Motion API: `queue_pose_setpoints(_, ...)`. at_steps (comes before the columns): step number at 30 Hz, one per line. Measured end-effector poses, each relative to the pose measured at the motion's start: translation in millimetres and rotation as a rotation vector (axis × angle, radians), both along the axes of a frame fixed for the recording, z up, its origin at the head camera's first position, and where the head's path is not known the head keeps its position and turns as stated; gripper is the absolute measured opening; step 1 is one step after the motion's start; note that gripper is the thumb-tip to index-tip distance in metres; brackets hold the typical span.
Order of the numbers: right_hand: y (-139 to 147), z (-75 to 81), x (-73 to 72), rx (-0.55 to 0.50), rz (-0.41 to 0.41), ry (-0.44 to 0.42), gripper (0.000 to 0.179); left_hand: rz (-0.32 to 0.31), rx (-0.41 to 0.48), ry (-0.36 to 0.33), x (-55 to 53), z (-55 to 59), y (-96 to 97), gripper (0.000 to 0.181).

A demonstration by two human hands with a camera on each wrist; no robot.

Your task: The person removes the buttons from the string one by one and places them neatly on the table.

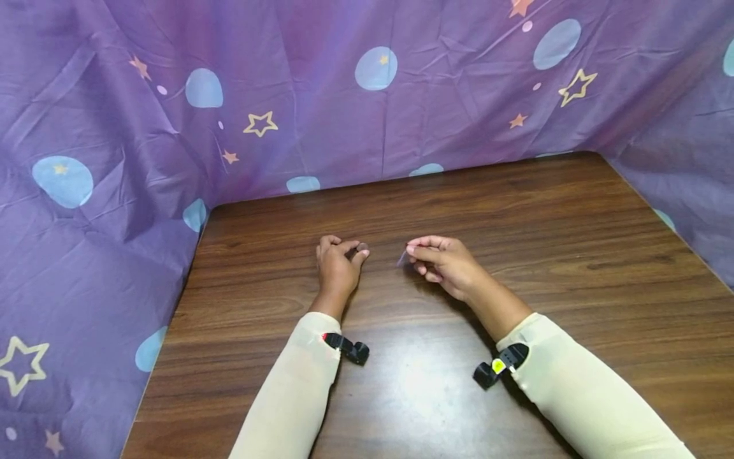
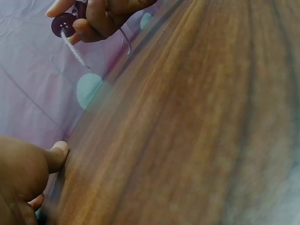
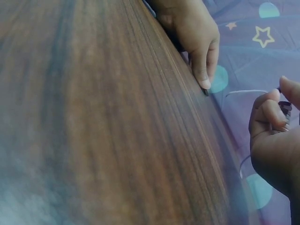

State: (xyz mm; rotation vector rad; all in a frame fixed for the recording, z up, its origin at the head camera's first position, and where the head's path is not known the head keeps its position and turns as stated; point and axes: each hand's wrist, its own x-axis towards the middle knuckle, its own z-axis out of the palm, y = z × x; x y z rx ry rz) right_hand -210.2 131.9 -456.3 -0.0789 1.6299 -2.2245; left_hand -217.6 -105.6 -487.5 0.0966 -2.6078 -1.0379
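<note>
Over the far middle of the table, my right hand holds dark buttons and a thin white string between thumb and fingers. One round, dark button faces the left wrist view, with the white string coming out of its holes. More dark buttons show within the right hand, and string also trails below it. To the left, my left hand is low at the tabletop, pinching a small dark button between thumb and index finger. Its edge peeks out under the fingertips.
The brown wood-grain table reaches back to a purple curtain with stars and blue spots, which hangs behind and at both sides. A black wrist camera sits on the left sleeve, another camera on the right.
</note>
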Motion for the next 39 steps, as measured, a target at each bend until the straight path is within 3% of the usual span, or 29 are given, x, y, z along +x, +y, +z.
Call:
queue_pose_setpoints(11, -0.8, -0.3, -1.2, -0.039, -0.031, 0.02, 0.026, 0.0, 0.008, -0.043, 0.7, 1.6, -0.2, 0.036)
queue_pose_setpoints(18, -1.5, 0.5, 0.9, -0.047, 0.054, 0.031, 0.024, -0.013, 0.02, -0.039, 4.4, -0.2, -1.5, 0.049)
queue_pose_setpoints(26, -0.5, -0.1, 1.7, -0.032, 0.108, 0.041, 0.03, -0.027, 0.152, 0.026, 9.4, -1.1, -0.7, 0.047)
queue_pose_setpoints(33, -0.5, -0.3, 2.8, -0.011, 0.112, 0.061, 0.032, -0.045, 0.209, 0.034, 18.6, 0.0, 0.1, 0.051)
queue_pose_setpoints(39, -0.7, -0.2, 2.5, 0.011, 0.102, 0.063, 0.03, -0.014, 0.254, 0.14, 24.0, -0.4, 3.5, 0.043)
